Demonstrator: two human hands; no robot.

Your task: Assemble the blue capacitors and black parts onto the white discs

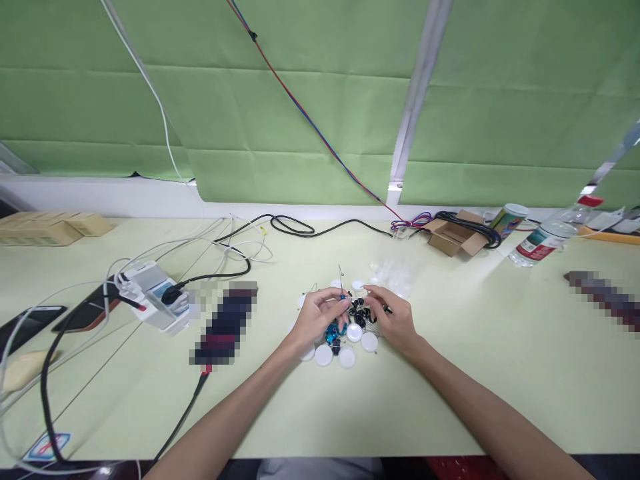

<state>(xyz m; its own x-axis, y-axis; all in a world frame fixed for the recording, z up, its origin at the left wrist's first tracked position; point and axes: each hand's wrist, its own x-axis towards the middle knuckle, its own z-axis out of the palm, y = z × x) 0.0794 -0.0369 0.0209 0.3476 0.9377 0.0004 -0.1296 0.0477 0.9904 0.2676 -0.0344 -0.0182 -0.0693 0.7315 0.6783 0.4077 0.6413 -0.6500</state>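
My left hand [320,313] pinches a small blue piece [343,297] between thumb and fingers, and a thin metal wire [341,277] stands up from it. Close by on the right, my right hand [395,313] has its fingers bent together; whatever is between them is too small to name. Under and between the hands lies a pile of small black parts [358,312] and blue parts [332,332]. Several round white caps [347,358] lie around this pile. Just behind the right hand rests a heap of clear plastic pieces [393,275].
A white power strip [157,297] with cables and a phone-like dark device [225,323], partly blurred, lie to the left. At the back right are an open cardboard box [453,237], a can [510,219] and a tilted-looking water bottle [545,240]. Black cable [345,223] runs along the back.
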